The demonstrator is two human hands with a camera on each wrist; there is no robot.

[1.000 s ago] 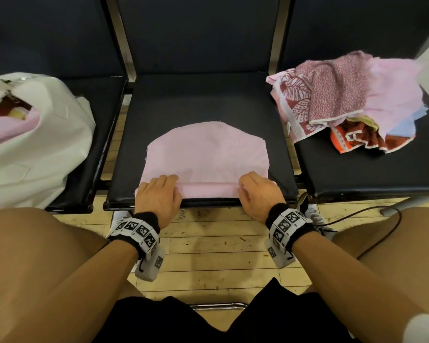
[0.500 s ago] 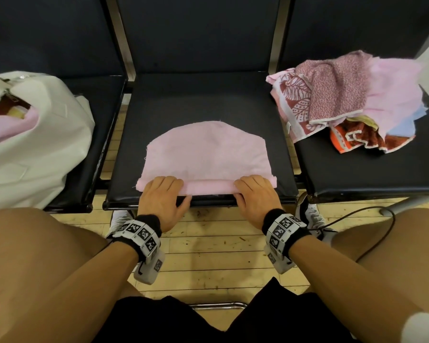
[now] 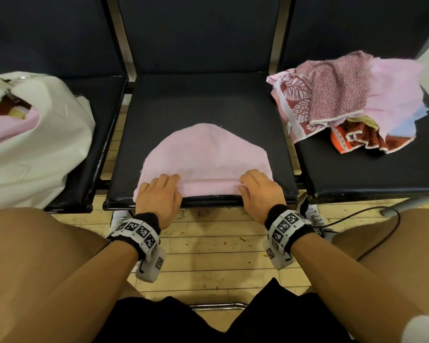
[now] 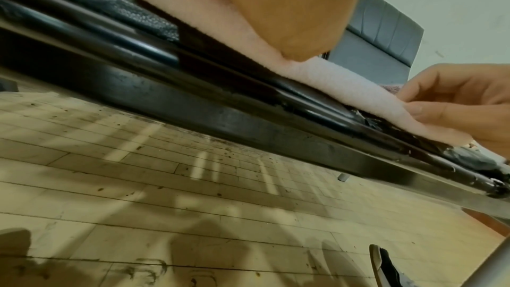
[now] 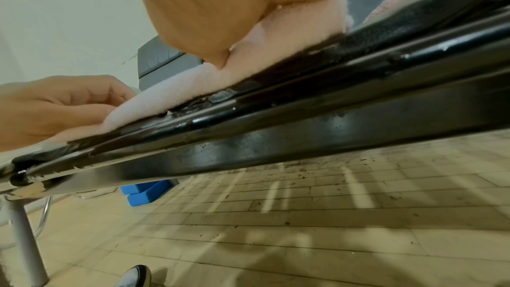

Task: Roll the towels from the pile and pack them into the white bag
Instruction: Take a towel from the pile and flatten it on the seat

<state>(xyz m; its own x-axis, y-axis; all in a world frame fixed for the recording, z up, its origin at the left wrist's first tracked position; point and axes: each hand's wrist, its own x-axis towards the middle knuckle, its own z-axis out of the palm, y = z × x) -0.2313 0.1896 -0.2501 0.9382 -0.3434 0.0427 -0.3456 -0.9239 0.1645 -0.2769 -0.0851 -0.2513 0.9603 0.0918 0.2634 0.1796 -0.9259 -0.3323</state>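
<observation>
Lying flat on the middle seat [image 3: 208, 100], the pink towel [image 3: 206, 154] has its near edge turned into a low roll along the seat's front rim. The left hand [image 3: 159, 196] holds the roll's left end, fingers curled over the fold and thumb tucked beneath at the seat edge. The right hand [image 3: 260, 194] holds the right end the same way; the left wrist view shows its thumb and fingers pinching the cloth. On the left seat sits the white bag [image 3: 35, 149], open, with pink and red cloth inside. On the right seat lies the pile [image 3: 344, 100] of patterned, pink and orange towels, well apart from both hands.
</observation>
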